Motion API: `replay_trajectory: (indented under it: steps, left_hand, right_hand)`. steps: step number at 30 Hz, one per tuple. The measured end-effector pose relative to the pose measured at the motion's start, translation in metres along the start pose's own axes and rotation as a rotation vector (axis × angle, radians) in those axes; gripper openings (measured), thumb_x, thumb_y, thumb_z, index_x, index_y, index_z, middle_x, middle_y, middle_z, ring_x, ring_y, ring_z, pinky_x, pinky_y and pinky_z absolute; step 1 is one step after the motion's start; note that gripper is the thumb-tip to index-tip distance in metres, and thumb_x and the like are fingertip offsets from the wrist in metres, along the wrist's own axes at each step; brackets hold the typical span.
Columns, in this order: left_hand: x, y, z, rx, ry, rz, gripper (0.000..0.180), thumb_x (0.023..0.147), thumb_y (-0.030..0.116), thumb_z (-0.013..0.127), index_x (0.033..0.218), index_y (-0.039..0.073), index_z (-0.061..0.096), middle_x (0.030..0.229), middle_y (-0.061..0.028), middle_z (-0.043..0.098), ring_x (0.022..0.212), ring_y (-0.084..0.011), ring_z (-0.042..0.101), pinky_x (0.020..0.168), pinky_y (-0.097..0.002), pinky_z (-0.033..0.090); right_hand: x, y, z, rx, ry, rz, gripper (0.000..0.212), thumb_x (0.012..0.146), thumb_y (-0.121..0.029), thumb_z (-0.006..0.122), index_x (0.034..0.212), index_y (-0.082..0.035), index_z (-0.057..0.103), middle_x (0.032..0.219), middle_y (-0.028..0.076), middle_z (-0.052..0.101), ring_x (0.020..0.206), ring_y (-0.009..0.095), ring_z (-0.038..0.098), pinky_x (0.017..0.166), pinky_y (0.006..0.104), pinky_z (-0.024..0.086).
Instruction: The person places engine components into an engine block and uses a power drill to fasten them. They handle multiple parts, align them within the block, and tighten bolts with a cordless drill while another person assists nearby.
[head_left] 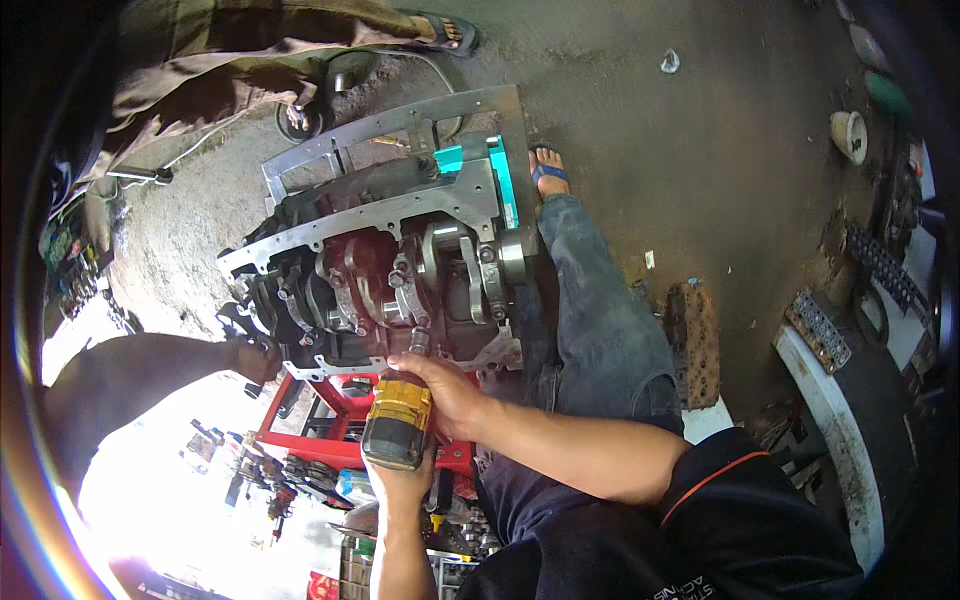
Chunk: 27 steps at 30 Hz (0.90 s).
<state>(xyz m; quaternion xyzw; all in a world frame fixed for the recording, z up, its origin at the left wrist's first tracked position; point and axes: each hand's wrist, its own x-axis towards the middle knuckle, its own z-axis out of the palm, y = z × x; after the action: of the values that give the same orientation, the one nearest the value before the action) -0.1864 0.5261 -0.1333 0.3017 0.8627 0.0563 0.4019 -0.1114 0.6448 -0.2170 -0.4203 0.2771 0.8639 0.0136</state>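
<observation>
A yellow and black cordless impact wrench (400, 408) is held between my two hands, its socket end (419, 340) pointing at a bearing cap bolt on the crankshaft (405, 275). My right hand (448, 392) is closed around the side and front of the tool. My left hand (398, 482) grips it from below, with the fingers partly hidden under the tool body. The crankshaft lies in an open grey engine block (350, 215). Whether the socket is fully seated on the bolt I cannot make out.
A co-worker's hand (258, 360) is at the block's left end. Beneath the block stands a red frame (345, 425). A grey metal frame (390, 118) and a turquoise piece (505, 185) are behind it. Loose parts lie lower left; another person's legs (220, 60) are at upper left.
</observation>
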Motion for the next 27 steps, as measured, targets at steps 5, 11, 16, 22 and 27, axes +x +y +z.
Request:
replay_trajectory:
  steps: [5, 11, 16, 22, 27]
  left_hand:
    - [0.013, -0.001, -0.003, 0.037, -0.028, -0.058, 0.041, 0.074, 0.015, 0.082, 0.111, 0.001, 0.069, 0.108, -0.0206, 0.070, 0.107, -0.0429, 0.064, 0.099, -0.0510, 0.048]
    - [0.036, 0.000, -0.022, 0.093, -0.175, 0.095, 0.037, 0.073, 0.011, 0.079, 0.107, 0.001, 0.070, 0.093, -0.0161, 0.074, 0.086, -0.0368, 0.073, 0.079, -0.0439, 0.058]
    - [0.041, 0.002, -0.024, 0.173, -0.124, 0.250, 0.027, 0.073, 0.011, 0.079, 0.098, 0.002, 0.072, 0.089, -0.0139, 0.075, 0.080, -0.0323, 0.074, 0.073, -0.0412, 0.059]
    - [0.037, 0.006, -0.023, 0.193, -0.232, 0.113, 0.032, 0.079, 0.009, 0.074, 0.110, 0.003, 0.069, 0.103, -0.0182, 0.072, 0.099, -0.0382, 0.069, 0.088, -0.0478, 0.054]
    - [0.042, 0.032, -0.024, 0.045, -0.115, 0.053, 0.035, 0.074, 0.011, 0.081, 0.103, 0.001, 0.066, 0.092, -0.0181, 0.076, 0.081, -0.0350, 0.076, 0.073, -0.0413, 0.060]
  right_hand:
    - [0.014, -0.005, -0.006, -0.067, -0.005, -0.018, 0.033, 0.091, -0.037, 0.077, 0.108, -0.010, 0.069, 0.094, 0.006, 0.071, 0.088, 0.018, 0.069, 0.084, 0.0366, 0.055]
    - [0.013, -0.012, -0.014, 0.024, -0.057, -0.014, 0.032, 0.092, -0.034, 0.075, 0.110, -0.008, 0.069, 0.103, 0.006, 0.073, 0.090, 0.019, 0.070, 0.087, 0.0383, 0.057]
    - [0.018, -0.012, -0.014, 0.131, -0.149, 0.049, 0.029, 0.094, -0.030, 0.072, 0.111, -0.007, 0.065, 0.105, 0.010, 0.073, 0.098, 0.023, 0.072, 0.089, 0.0409, 0.059]
    - [0.020, -0.014, -0.014, 0.182, -0.167, 0.057, 0.036, 0.097, -0.032, 0.070, 0.117, -0.003, 0.061, 0.111, 0.015, 0.072, 0.106, 0.028, 0.072, 0.093, 0.0429, 0.059]
    - [0.014, -0.015, -0.011, 0.273, -0.057, 0.052, 0.034, 0.100, -0.037, 0.066, 0.109, -0.003, 0.067, 0.099, 0.013, 0.073, 0.092, 0.026, 0.074, 0.086, 0.0431, 0.061]
